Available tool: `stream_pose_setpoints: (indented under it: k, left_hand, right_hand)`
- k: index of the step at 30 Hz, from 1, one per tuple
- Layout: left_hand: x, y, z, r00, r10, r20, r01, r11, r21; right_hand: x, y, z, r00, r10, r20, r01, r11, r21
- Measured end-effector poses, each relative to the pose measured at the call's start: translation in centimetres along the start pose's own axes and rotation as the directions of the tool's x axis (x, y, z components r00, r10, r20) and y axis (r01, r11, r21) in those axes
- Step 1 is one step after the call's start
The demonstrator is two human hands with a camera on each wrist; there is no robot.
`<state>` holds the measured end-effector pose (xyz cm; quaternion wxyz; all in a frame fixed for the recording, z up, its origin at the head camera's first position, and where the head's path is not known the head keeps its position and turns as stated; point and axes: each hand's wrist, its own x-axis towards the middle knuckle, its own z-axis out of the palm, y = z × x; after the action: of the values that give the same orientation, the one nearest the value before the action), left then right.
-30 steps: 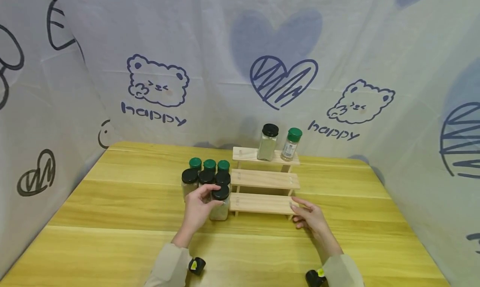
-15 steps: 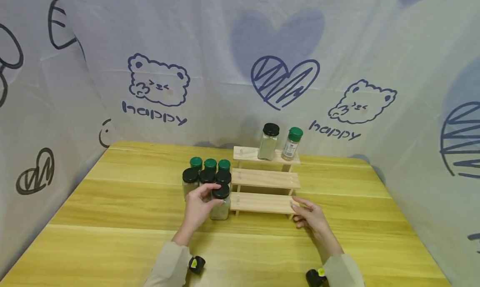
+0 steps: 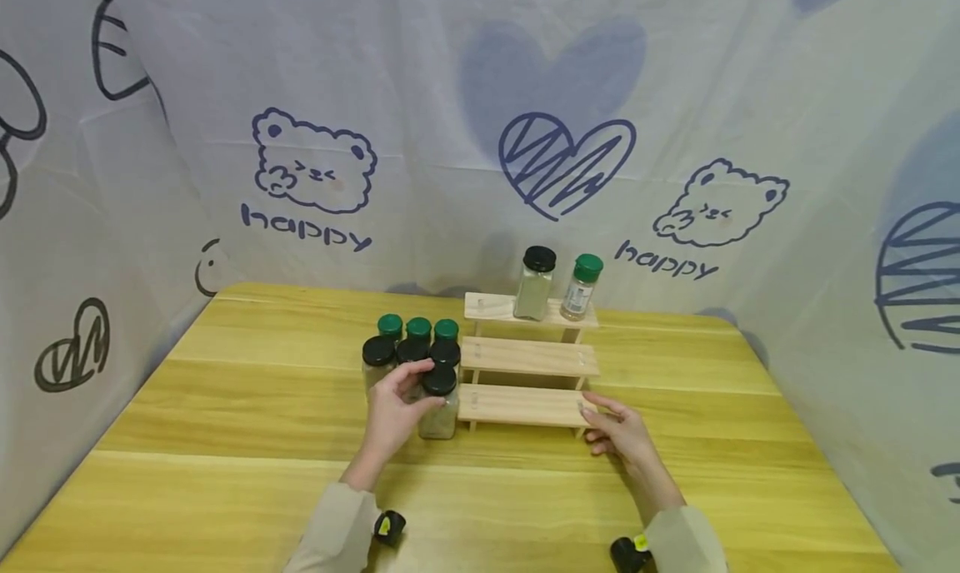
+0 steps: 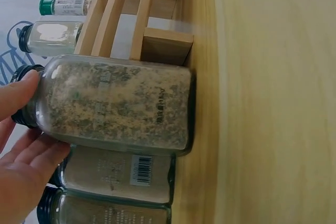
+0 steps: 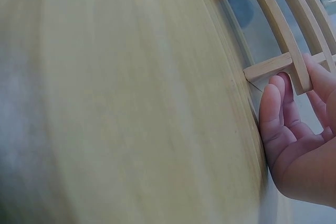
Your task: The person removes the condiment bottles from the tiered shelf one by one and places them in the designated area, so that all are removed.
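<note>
A glass spice jar (image 3: 438, 419) with a black lid and speckled contents (image 4: 115, 106) stands upright on the table, at the left end of the rack's lowest step. My left hand (image 3: 392, 413) holds it near the top, thumb (image 4: 23, 90) at the lid and fingers along the other side. With thumb above and curled fingers below, my right hand (image 3: 628, 441) pinches the right end of the lowest step of the three-tier wooden rack (image 3: 528, 406). In the right wrist view that step's end (image 5: 300, 77) sits between thumb and fingers.
Several black-lidded jars (image 3: 379, 352) and green-lidded shakers (image 3: 418, 330) crowd behind my left hand. On the rack's top step stand a black-lidded jar (image 3: 534, 294) and a green-capped shaker (image 3: 579, 294). A printed cloth (image 3: 435, 181) hangs behind the table (image 3: 525, 498).
My left index finger has shifted from the jar's lid top toward its left edge, baring more of the lid. The jar, the rack and my right hand stay put.
</note>
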<state>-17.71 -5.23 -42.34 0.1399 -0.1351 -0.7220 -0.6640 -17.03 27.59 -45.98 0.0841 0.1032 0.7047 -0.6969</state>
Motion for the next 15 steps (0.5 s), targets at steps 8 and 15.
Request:
stream_pose_setpoints:
  k: [8,15]
  left_hand:
    - [-0.4,2.9,-0.1,0.998,0.057,-0.026,-0.056,0.998,0.009]
    - [-0.5,3.9,0.4,0.969,0.216,-0.118,-0.204,0.973,0.107]
  right_hand:
    - [0.1,-0.1,0.1,1.0,-0.001,-0.001,0.001,1.0,-0.002]
    - [0.1,0.1,0.0,1.0,-0.008,-0.002,0.008,1.0,-0.005]
